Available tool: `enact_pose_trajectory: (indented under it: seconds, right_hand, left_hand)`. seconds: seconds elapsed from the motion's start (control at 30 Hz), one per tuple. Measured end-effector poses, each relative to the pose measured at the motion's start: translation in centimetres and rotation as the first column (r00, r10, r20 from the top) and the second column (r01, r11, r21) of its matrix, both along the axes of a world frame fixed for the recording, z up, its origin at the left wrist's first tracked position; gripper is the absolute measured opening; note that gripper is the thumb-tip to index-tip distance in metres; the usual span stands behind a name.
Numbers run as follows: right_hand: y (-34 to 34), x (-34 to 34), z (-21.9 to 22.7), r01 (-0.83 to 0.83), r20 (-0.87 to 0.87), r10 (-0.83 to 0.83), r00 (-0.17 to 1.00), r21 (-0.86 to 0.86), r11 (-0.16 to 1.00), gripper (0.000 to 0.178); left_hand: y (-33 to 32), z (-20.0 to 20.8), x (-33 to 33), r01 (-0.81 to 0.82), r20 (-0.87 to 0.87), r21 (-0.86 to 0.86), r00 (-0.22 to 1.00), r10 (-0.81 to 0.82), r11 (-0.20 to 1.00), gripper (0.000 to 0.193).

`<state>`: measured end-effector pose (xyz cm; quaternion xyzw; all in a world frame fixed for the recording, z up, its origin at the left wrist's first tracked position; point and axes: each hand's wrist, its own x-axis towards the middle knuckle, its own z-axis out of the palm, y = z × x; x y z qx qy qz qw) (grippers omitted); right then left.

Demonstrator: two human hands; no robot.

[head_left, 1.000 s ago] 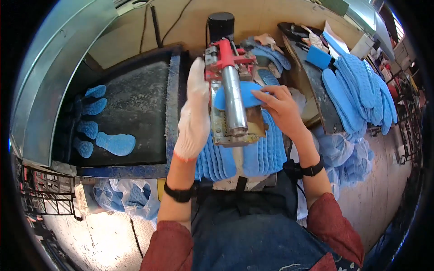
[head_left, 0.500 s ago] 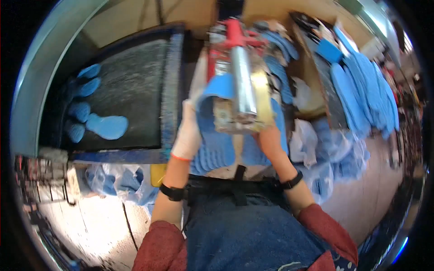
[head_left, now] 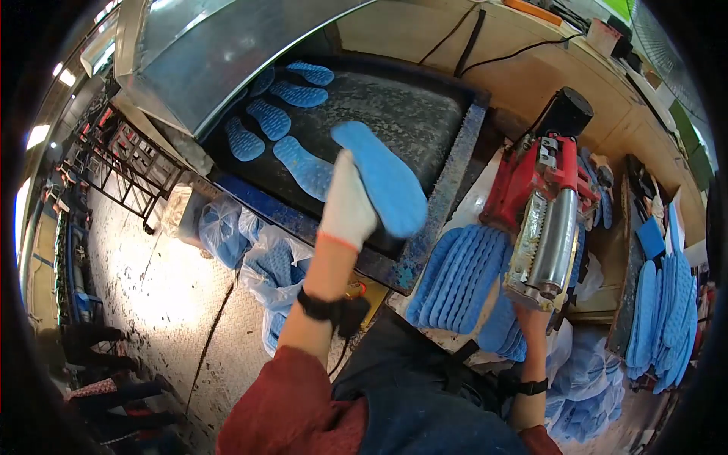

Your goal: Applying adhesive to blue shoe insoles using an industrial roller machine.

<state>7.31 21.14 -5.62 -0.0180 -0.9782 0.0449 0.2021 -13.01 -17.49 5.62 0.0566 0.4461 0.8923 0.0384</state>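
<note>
Your gloved left hand (head_left: 347,205) is out over the black tray (head_left: 402,98), gripping a blue insole (head_left: 388,182); right hand (head_left: 532,320) half hidden under the roller (head_left: 556,239), can't tell its grip.

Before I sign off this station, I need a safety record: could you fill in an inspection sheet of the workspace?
Surface: dark tray, scuffed, with worn blue rim.
Job's things: one blue insole held; more insoles on the dark tray; overlapping insole row beside the roller machine.
Clutter: plastic bags with blue contents near the dark tray.
Grips: gloved left hand holds the blue insole; right hand partly hidden by the roller machine, its hold unclear.
Cables: black cable along the wall.
Surroundings: metal hood; wire rack to the left.
</note>
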Motion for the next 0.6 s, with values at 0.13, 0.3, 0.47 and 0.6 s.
enact_pose_trajectory:
  seconds: [0.13, 0.3, 0.47, 0.6]
  right_hand:
    - [1.1, 0.3, -0.8, 0.015, 0.123, -0.01, 0.992, -0.046, 0.999, 0.035]
    - [2.6, 0.8, -1.8, -0.069, 0.075, 0.072, 0.995, -0.044, 0.997, 0.029]
    - [3.0, 2.6, 2.4, -0.008, -0.014, -0.025, 1.0, -0.974, 0.225, 0.041]
    - [3.9, 2.4, 9.2, 0.033, -0.231, -0.266, 0.936, -0.693, 0.721, 0.037]
  left_hand:
    - [-5.1, -3.9, -10.4, -0.279, -0.148, -0.807, 0.949, 0.278, 0.52, 0.055]
    - [-7.2, -2.7, -14.0, -0.159, 0.023, -0.913, 0.9, 0.435, 0.377, 0.079]
    - [-4.8, 3.0, -9.9, -0.331, 0.002, -0.796, 0.836, 0.549, 0.507, 0.062]
    - [2.4, 4.6, -0.9, -0.391, -0.19, -0.515, 0.92, 0.343, 0.763, 0.058]
